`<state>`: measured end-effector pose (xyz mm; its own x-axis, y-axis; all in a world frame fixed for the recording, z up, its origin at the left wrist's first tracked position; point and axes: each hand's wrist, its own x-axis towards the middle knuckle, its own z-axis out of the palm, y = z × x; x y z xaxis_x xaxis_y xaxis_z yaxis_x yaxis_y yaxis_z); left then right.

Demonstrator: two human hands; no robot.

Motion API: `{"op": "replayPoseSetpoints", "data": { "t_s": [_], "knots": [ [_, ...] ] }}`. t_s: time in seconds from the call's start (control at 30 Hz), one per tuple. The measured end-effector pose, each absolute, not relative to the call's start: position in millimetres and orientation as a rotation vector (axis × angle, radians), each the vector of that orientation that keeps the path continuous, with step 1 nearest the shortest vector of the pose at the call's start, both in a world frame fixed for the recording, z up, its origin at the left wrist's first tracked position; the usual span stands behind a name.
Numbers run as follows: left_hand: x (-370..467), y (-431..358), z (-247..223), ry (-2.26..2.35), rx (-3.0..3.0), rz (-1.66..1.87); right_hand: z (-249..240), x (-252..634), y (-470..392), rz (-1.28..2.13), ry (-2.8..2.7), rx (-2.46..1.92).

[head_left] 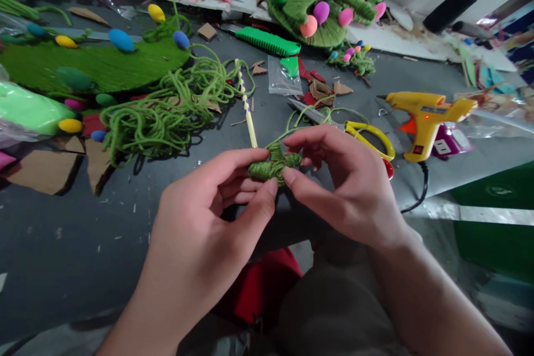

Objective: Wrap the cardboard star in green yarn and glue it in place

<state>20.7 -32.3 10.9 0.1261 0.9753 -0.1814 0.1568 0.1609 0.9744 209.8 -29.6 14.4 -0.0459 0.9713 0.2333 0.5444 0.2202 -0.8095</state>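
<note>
Between my two hands, near the table's front edge, is a small green yarn-wrapped star (275,164) with stubby arms. My left hand (212,200) pinches its left side between thumb and fingers. On the right side, the thumb and fingers of my right hand (340,178) close on it too. A strand of green yarn (298,125) runs up from it toward the scissors (367,136) with yellow handles, which lie just beyond my right hand. A tangled heap of green yarn (167,103) lies to the left, next to a pale yellow stick (248,108).
A yellow hot glue gun (431,117) stands at right, its cord hanging over the edge. A green utility knife (267,40) lies at the back. Green yarn-wrapped pieces with coloured balls (321,11) stand behind it. Cardboard scraps (45,169) lie at left.
</note>
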Motion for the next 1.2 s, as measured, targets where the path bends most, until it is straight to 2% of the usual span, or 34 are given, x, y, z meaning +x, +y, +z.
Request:
{"op": "replayPoseSetpoints", "data": {
  "t_s": [0.77,1.2],
  "knots": [
    [21,-32,11,1.273,1.239,0.898,16,212,-27,0.709,-1.670,-1.407],
    [21,-32,9,1.260,1.236,0.899,24,210,-27,1.000,-1.497,-1.513]
  ]
}}
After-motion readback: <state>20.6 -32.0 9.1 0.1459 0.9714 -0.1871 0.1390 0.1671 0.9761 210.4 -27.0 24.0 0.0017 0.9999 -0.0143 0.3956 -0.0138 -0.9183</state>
